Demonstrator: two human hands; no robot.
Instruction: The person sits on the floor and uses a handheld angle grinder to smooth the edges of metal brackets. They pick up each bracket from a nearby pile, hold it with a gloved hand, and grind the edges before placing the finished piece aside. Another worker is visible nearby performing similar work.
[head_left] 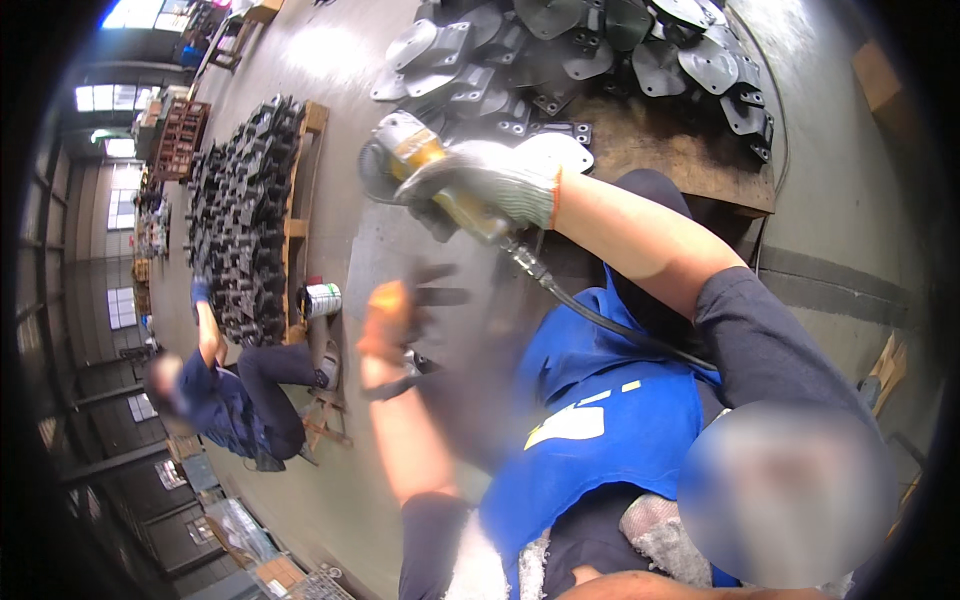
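Note:
My right hand (490, 185), in a pale knitted glove, is wrapped round the yellow and grey body of an angle grinder (415, 145). A dark hose (600, 318) runs from a metal coupling at the grinder's rear end back towards my body. Below and left of the tool is my left hand (390, 318) in an orange and dark glove, smeared by motion. Its fingers look stretched apart, and nothing shows in them. Just beyond the grinder, grey metal brackets (710, 65) with rounded plates and bolt holes are heaped on a wooden board (640, 145).
At the left, dark metal parts (240, 210) are stacked on a wooden pallet (297, 228). A co-worker (240, 400) crouches there, a blue-gloved hand on the stack. A white-labelled can (322, 300) stands beside the pallet. A cardboard box (885, 80) lies far right.

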